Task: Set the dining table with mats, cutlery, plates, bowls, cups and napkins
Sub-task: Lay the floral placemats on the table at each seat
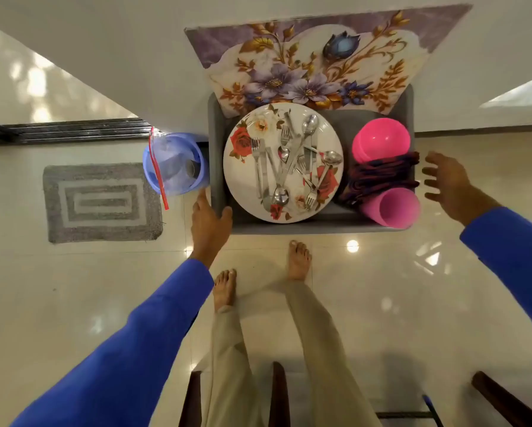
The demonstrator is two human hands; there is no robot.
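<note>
head camera looks steeply down from above onto the grey tray (220,192) and floor.

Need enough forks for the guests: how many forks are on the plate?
4 visible on the plate: one at left, one upper-middle, one mid-right, one near the bottom. The pile overlaps, so more may be hidden.
</note>
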